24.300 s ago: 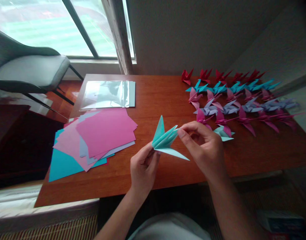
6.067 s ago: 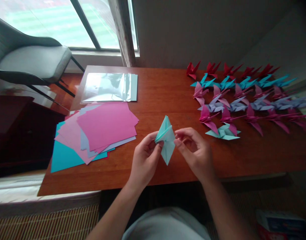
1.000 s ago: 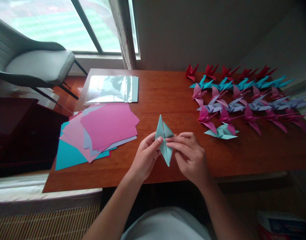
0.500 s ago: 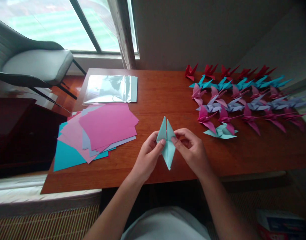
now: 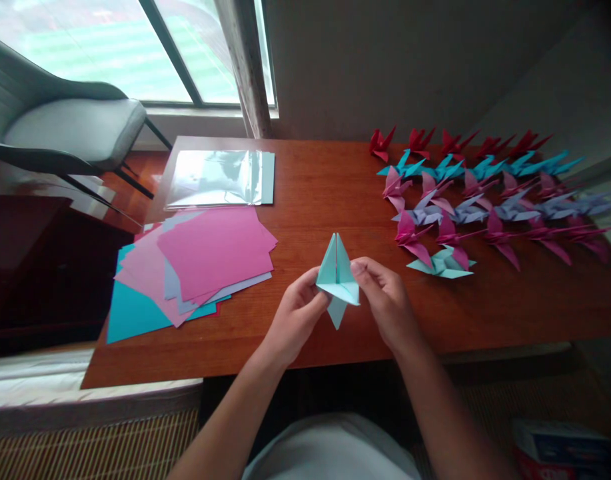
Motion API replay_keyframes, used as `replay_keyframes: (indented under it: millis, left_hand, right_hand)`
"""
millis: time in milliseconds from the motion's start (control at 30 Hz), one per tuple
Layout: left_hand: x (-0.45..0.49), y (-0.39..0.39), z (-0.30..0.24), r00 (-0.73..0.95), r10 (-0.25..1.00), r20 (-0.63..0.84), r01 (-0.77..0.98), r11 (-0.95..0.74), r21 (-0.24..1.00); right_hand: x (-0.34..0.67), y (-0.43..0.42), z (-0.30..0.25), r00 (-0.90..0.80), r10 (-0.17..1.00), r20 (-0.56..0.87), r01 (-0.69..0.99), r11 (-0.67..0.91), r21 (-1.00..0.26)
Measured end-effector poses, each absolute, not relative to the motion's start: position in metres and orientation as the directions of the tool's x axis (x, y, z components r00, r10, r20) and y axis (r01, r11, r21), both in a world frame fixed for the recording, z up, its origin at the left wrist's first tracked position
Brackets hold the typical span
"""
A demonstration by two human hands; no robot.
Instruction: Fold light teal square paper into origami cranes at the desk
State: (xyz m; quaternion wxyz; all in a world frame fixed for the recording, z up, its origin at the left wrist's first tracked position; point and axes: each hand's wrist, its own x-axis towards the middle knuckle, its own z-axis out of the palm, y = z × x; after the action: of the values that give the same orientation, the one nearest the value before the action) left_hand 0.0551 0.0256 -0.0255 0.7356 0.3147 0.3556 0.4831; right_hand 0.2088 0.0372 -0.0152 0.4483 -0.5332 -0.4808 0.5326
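A pale mint folded paper [image 5: 337, 270] is held above the front part of the table, its two narrow points facing away from me. One flap stands out across its middle, and a lower point hangs beneath. My left hand [image 5: 299, 310] pinches the left edge between thumb and fingers. On the right edge, my right hand [image 5: 382, 293] grips the paper with thumb and forefinger; its other fingers are curled behind. A finished mint paper crane [image 5: 442, 263] rests on the table to the right of my hands.
Rows of paper cranes in red, blue, pink, lilac and magenta [image 5: 408, 230] fill the table's right side. Left lie fanned coloured sheets [image 5: 215, 250] and a shiny plastic packet of paper [image 5: 218, 178]. A grey chair [image 5: 75, 127] stands by the window.
The paper's front flap has been opened out, so its diamond outline is now a wider shape with a crosswise flap. My right thumb has moved up and outward along the right edge.
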Motion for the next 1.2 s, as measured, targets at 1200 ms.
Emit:
replay_keyframes:
  millis: [1200]
  left_hand:
    - [0.055,0.024,-0.029,0.257,0.920,-0.295,-0.517,0.388,0.763]
  right_hand:
    - [0.212,0.036,-0.023,-0.120,0.971,-0.209,-0.040,-0.215,-0.976]
